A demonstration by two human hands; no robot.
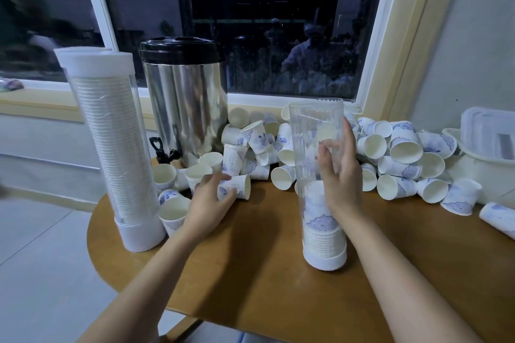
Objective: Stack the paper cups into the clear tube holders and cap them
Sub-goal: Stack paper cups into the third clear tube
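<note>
Dark window (pixel 250 22) glass runs across the top of the frame, and below it a round-edged wooden bench (pixel 264 273) curves from lower left toward the right, with pale floor (pixel 36 259) beyond its left rim. A capped tube (pixel 111 133), packed with cups from its white base to its white cap (pixel 93 60), stands upright just inside that left rim. Behind it, right of centre-left, a steel urn (pixel 186 97) with a black lid sits at the back, its tap facing the front. Loose cups (pixel 404 159) lie heaped along the rear of the bench from the urn to the right side, mostly on their sides, and reach pale plastic boxes (pixel 487 131) at the right edge. The open tube (pixel 312 125) stands upright in the centre on its white base, uncapped, with a short stack (pixel 320 220) filling only its lower part. The right grip (pixel 338 175) curls round this tube at mid-height, thumb in front and fingers seen through the clear wall. The left grip (pixel 207 203) closes round a single cup (pixel 237 186) lying on its side at the front of the pile, mouth turned right. Bare wood shows between the two forearms and all round the open tube's base, down to the front rim.
</note>
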